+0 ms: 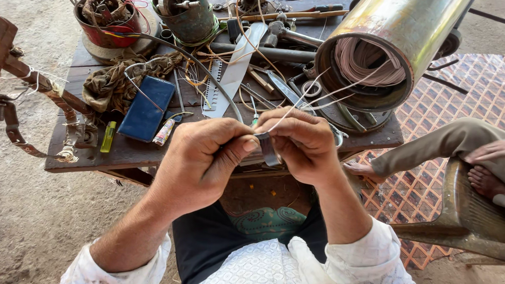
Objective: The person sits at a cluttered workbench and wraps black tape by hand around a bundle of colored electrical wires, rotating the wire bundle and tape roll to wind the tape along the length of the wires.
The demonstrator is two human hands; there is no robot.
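Note:
My left hand and my right hand meet in front of my chest, both pinching a small grey strip between thumb and fingers. Thin pale wires run from my right fingers up into the open end of a large metal cylinder, which holds a coil of pinkish wire windings. The cylinder lies on its side at the right end of a dark wooden worktable.
The table carries a blue flat case, a crumpled rag, a yellow lighter, a red tin, a green tin, a metal blade and several tools. Another person's leg rests on a chair at right.

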